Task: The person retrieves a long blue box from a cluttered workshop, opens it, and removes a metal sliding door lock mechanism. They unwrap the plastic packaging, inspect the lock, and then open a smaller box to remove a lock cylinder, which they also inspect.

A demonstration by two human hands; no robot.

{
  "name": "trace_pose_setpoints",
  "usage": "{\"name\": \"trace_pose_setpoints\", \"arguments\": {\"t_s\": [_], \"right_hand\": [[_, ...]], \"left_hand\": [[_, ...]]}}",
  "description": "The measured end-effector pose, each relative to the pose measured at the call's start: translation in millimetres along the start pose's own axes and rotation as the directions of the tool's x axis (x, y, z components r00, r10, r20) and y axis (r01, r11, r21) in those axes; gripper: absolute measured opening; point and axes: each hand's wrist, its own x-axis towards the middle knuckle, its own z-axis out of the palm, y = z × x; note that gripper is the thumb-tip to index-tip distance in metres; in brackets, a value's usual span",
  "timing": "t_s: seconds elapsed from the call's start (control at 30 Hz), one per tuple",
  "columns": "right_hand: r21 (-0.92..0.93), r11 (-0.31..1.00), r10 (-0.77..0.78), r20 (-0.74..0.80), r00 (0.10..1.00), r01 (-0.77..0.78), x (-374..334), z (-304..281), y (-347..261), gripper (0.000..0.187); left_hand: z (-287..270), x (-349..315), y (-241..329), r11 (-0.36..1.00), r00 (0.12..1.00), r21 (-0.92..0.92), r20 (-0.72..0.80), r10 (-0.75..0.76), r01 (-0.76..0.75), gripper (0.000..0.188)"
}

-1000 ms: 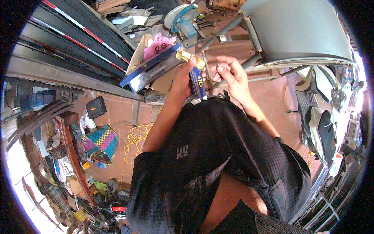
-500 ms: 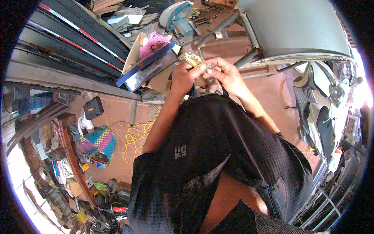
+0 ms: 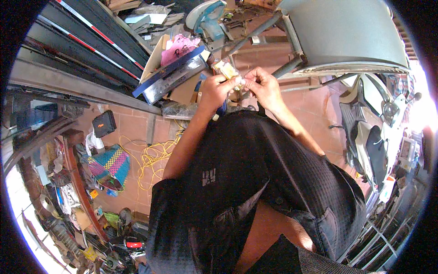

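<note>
Both my hands are raised in front of me, close together. My left hand (image 3: 216, 92) is closed round the lower part of a small clear plastic packet (image 3: 226, 70) with yellowish contents that I cannot make out. The thumb and fingers of my right hand (image 3: 264, 90) pinch at the packet's near right corner, beside the left thumb. Just left of the packet stands an open cardboard box (image 3: 157, 57) with a pink plastic bag (image 3: 180, 49) in it, and a long blue-edged box (image 3: 175, 75) leans alongside.
A large grey metal drum-like body (image 3: 346, 36) on a tube frame stands far right. A motorbike (image 3: 372, 132) is at right. Dark metal profiles (image 3: 86, 41) fill the far left. A yellow cable (image 3: 153, 157) and a woven bag (image 3: 109, 167) lie on the tiled floor. A teal cut-off saw (image 3: 210, 20) stands behind.
The packet has tipped more upright and its far end shows more. My right fingers have moved slightly and bunched closer at its corner. The whole view has shifted a little.
</note>
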Motion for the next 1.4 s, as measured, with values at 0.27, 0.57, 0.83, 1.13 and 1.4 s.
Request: {"name": "trace_pose_setpoints", "arguments": {"t_s": [0.27,0.57,0.83,1.13,1.4], "right_hand": [[0.051,0.997,0.052,0.071,0.996,-0.056,-9.0,6.5,-13.2,0.016],[-0.334,0.924,-0.188,0.023,0.982,0.185,-8.3,24.1,0.7,0.019],[-0.398,0.895,-0.215,0.01,0.977,0.201,-16.9,37.9,43.4,0.02],[0.367,0.891,0.25,0.094,0.964,-0.267,-17.5,74.1,57.9,0.033],[0.141,0.932,0.33,0.053,0.943,-0.334,7.2,91.5,49.2,0.05]], "left_hand": [[0.1,-5.5,-9.6,0.871,0.97,-0.427,0.126,-0.21,0.244,0.029],[3.0,-9.4,-48.6,0.628,0.866,-0.597,0.315,-0.388,0.499,0.034],[5.0,-23.1,-71.7,0.4,0.777,-0.676,0.452,-0.438,0.619,0.031],[17.0,-24.5,-98.5,0.331,0.883,-0.848,0.287,-0.37,0.415,0.029],[3.2,-34.3,-85.0,0.492,0.82,-0.73,0.162,-0.55,0.474,0.037]]}}
